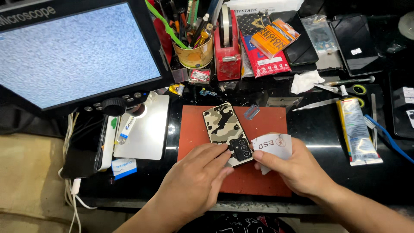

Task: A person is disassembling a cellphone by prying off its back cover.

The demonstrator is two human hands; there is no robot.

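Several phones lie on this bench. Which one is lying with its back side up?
The camouflage-patterned phone on the red mat, its camera lenses showing, under the left hand. The other phones show dark glass.

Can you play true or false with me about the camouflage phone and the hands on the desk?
1. The camouflage phone lies on a red mat. True.
2. The right hand holds scissors. False: it holds a small white card.
3. The left hand touches the phone near its cameras. True.
4. The big screen shows a cartoon. False: only grey speckles.
5. The yellow cup is empty. False: it is full of tools.
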